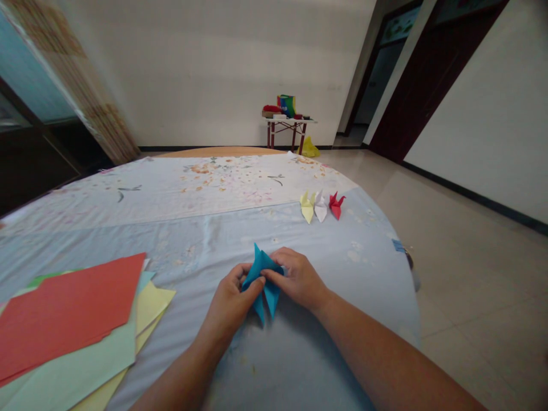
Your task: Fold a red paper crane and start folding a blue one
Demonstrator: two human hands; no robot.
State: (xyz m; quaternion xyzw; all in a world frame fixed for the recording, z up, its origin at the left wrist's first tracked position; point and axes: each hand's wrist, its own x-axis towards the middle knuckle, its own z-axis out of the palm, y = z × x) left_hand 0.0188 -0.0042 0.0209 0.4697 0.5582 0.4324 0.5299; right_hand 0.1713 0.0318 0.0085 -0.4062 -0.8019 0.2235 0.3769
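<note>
A folded blue paper piece [262, 264] with pointed tips is held between my two hands just above the table. Two narrow points hang toward me with a slit between them, and another tip sticks up at the far side. My left hand [234, 294] pinches its left side, thumb on the near face. From the right, my right hand [299, 278] grips it with thumb and fingers closed on the paper. Farther off to the right stand three folded paper birds in a row: yellow [307, 206], white [321, 206] and red [336, 205].
At the left lies a loose stack of coloured sheets, a red sheet [77, 314] on top and pale green [98, 365] and yellow ones below. A floral cloth [171, 240] covers the round table. Beyond it, a small side table [291, 121] stands by the wall.
</note>
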